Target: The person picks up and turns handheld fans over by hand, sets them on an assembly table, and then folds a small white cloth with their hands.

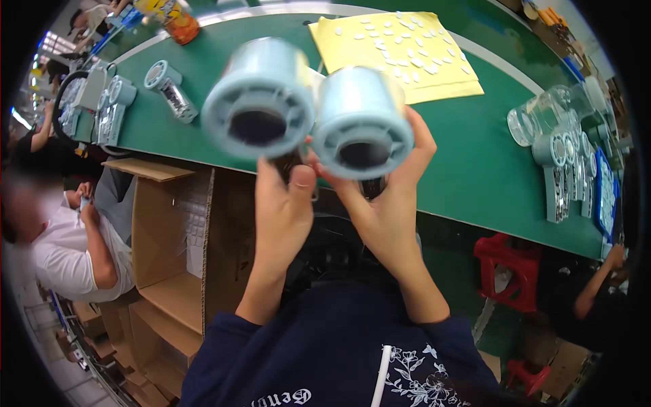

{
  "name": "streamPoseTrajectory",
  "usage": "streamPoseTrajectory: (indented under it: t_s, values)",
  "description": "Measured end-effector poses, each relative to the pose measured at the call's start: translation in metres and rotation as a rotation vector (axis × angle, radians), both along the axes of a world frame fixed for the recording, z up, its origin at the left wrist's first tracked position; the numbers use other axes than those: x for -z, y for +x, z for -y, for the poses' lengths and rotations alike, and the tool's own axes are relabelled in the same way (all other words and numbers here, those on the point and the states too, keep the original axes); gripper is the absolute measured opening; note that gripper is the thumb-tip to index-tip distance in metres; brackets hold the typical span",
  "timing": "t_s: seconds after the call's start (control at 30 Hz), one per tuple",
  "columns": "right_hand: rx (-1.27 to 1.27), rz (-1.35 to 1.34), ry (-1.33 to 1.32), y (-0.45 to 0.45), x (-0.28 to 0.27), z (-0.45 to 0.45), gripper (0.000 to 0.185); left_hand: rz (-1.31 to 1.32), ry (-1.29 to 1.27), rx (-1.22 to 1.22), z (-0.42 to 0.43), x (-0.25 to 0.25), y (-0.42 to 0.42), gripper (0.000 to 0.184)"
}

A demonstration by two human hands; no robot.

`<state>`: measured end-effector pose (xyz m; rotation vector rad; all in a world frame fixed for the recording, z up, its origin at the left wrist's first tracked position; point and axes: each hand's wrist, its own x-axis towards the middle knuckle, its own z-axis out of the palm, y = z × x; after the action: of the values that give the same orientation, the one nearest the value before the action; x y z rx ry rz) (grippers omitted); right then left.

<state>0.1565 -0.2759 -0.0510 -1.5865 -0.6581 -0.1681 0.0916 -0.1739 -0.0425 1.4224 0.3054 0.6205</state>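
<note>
Two light-blue devices that look like handheld fans are raised side by side over the near table edge, their round vented heads toward me. My left hand (283, 214) is closed around the dark handle of the left fan (261, 68), whose head is slightly blurred. Closed on the right fan (359, 98), my right hand (392, 217) has its fingers along the head's side and the handle. The two heads touch or nearly touch; most of both handles is hidden by my hands. Beyond them, a yellow sheet (332, 57) holds many small white pieces.
A similar fan (163, 74) lies on the green table (468, 163) at left. More fans (559, 152) stand at right beside a clear plastic jar (532, 121). An orange bottle (180, 26) is at the back. Cardboard boxes (166, 230), a seated person (81, 258) and red stools (505, 271) flank me.
</note>
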Motion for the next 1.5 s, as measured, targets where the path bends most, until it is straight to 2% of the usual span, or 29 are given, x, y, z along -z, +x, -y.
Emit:
streamPoseTrajectory:
  t_s: [0.03,0.1,0.17,0.23,0.27,0.3,0.37,0.4,0.43,0.47,0.53,0.67,0.7,0.8,0.83,0.93,0.97,1.07,1.1,1.2,1.23,1.3,1.37,1.4,1.47,1.5]
  values:
    - [-0.034,-0.063,0.072,-0.001,0.005,-0.006,0.086,-0.03,0.093,-0.01,-0.001,0.004,0.001,0.068]
    - [-0.073,-0.184,0.2,-0.005,0.012,-0.017,0.098,-0.061,0.083,0.034,0.003,0.009,0.003,0.08]
    - [-0.084,-0.233,0.212,-0.007,0.012,-0.02,0.096,-0.012,0.091,0.065,0.005,0.019,0.007,0.085]
    - [-0.05,-0.176,0.071,-0.006,0.008,-0.016,0.093,0.057,0.128,0.066,0.007,0.024,0.011,0.085]
    - [0.052,-0.016,-0.155,-0.002,0.006,-0.013,0.091,0.073,0.128,0.065,0.01,0.022,0.012,0.084]
    - [0.114,0.144,-0.335,0.0,0.003,-0.01,0.076,0.089,0.128,0.065,0.012,0.02,0.013,0.083]
    - [0.035,-0.045,-0.075,-0.001,0.014,-0.016,0.067,0.226,0.231,-0.043,0.016,0.032,0.028,0.076]
    - [-0.003,-0.139,0.05,-0.001,0.02,-0.019,0.063,0.129,0.535,-0.069,0.006,0.013,0.025,0.067]
    - [-0.001,-0.124,0.083,-0.001,0.021,-0.022,0.052,0.069,0.492,-0.054,0.008,0.005,0.025,0.063]
    - [-0.001,-0.115,0.069,0.0,0.02,-0.022,0.051,0.009,0.45,-0.039,0.009,0.002,0.026,0.059]
    - [0.0,-0.103,0.039,0.001,0.019,-0.019,0.049,0.054,0.458,-0.08,0.013,0.007,0.029,0.056]
    - [0.046,-0.199,0.174,0.001,0.014,-0.016,0.053,0.092,0.358,-0.008,0.021,0.004,0.029,0.053]
    - [0.044,-0.246,0.149,0.003,0.02,-0.009,0.059,0.102,0.298,0.029,0.022,0.003,0.031,0.05]
    - [0.141,-0.263,0.289,0.003,0.022,-0.009,0.063,0.085,0.15,0.098,0.03,0.001,0.033,0.05]
    - [0.198,-0.174,0.298,0.002,0.021,-0.012,0.063,0.02,0.148,0.118,0.029,-0.002,0.032,0.046]
    - [0.29,-0.049,0.396,-0.004,0.015,-0.02,0.076,0.007,-0.148,0.131,0.034,0.002,0.03,0.041]
    - [0.319,0.052,0.358,-0.002,0.023,-0.019,0.067,0.063,-0.194,0.139,0.034,0.006,0.03,0.036]
    - [0.295,-0.021,0.247,-0.004,0.021,-0.018,0.052,0.099,-0.223,0.188,0.032,-0.001,0.023,0.036]
    - [0.287,0.0,0.166,-0.003,0.027,-0.015,0.041,0.058,-0.182,0.239,0.028,-0.002,0.021,0.035]
    - [0.174,-0.197,0.235,-0.005,0.028,-0.007,0.045,0.18,-0.126,0.239,0.029,0.001,0.02,0.037]
    - [0.139,-0.207,0.135,-0.004,0.016,0.001,0.052,0.107,-0.189,0.331,0.025,0.004,0.017,0.036]
    - [-0.035,-0.218,0.303,-0.004,0.016,0.006,0.054,0.193,-0.051,0.337,0.029,0.011,0.017,0.035]
    - [-0.128,-0.237,0.292,-0.006,0.011,0.013,0.045,0.188,0.174,0.352,0.029,0.012,0.011,0.036]
    - [-0.174,-0.247,0.285,-0.008,0.009,0.017,0.041,0.2,0.124,0.392,0.027,0.012,0.008,0.039]
    - [-0.042,-0.191,0.12,-0.014,0.007,0.018,0.033,0.228,0.025,0.48,0.023,0.015,0.004,0.046]
    - [-0.049,-0.144,0.163,-0.013,0.008,0.015,0.025,0.215,0.044,0.49,0.016,0.019,-0.004,0.039]
